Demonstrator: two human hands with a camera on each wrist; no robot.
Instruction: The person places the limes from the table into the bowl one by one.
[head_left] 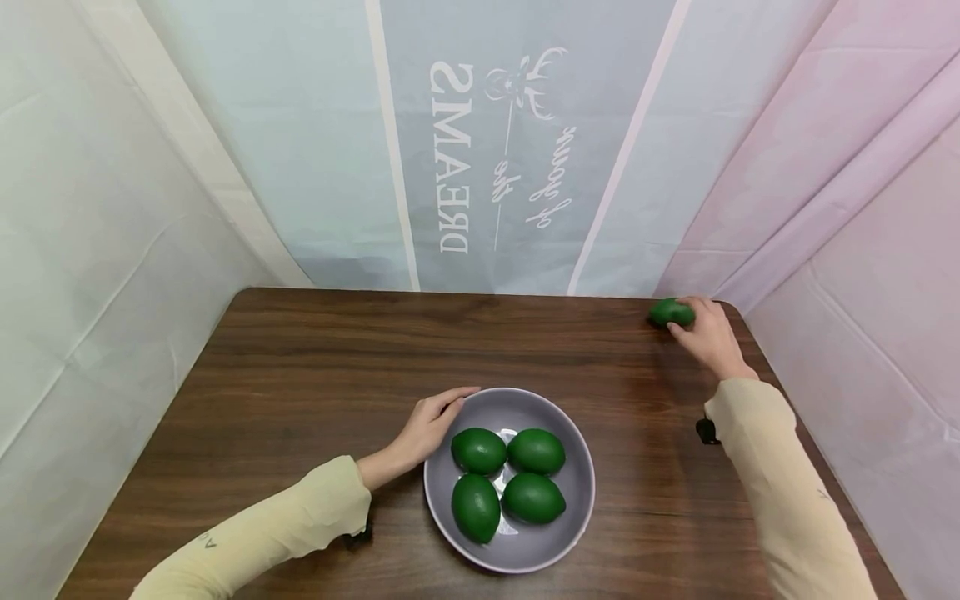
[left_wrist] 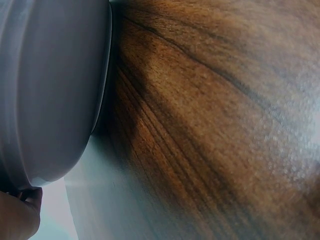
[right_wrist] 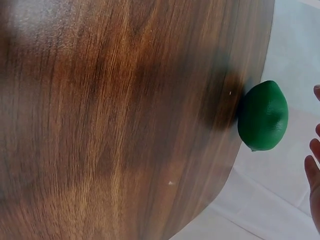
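Observation:
My left hand (head_left: 427, 429) grips the upper left rim of a grey-purple bowl (head_left: 517, 558), and its fingers (left_wrist: 20, 215) show at the rim in the left wrist view. Inside the bowl lie several dark green limes (head_left: 534, 498), grouped around its middle. At the table's far right corner rests a single lime (head_left: 670, 312). My right hand (head_left: 708, 333) is right beside that lime, fingers spread around its right side in the head view. In the right wrist view its fingers (right_wrist: 312, 170) stand apart from the lime (right_wrist: 263, 116).
The brown wood-grain table (head_left: 337, 358) has rounded far corners. A pale blue-grey cloth (head_left: 510, 167) with mirrored lettering hangs behind its far edge. White sheeting (head_left: 97, 208) rises on the left, and pinkish-white sheeting (head_left: 862, 275) stands close along the right edge.

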